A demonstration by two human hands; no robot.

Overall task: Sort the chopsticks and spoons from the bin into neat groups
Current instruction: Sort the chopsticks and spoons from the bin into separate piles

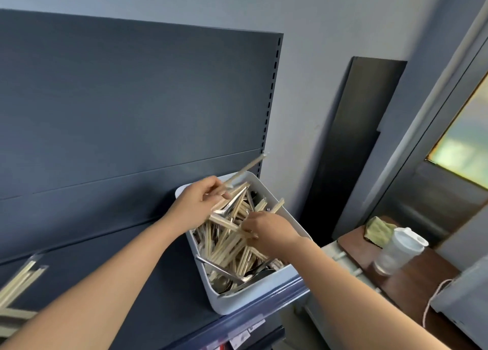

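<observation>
Your left hand (196, 200) pinches the raised chopsticks (247, 168), which angle up and to the right above the bin's far corner. Your right hand (269, 230) reaches into the white bin (250, 296), fingers curled around sticks in the chopstick pile (229, 246) (metal spoons (227, 283) lie tangled among them). The bin sits at the right end of a dark shelf (163, 283). A separate chopstick group (18, 281) lies at the shelf's far left. A plastic jar (398, 249) stands on a brown table (412, 283) to the right.
</observation>
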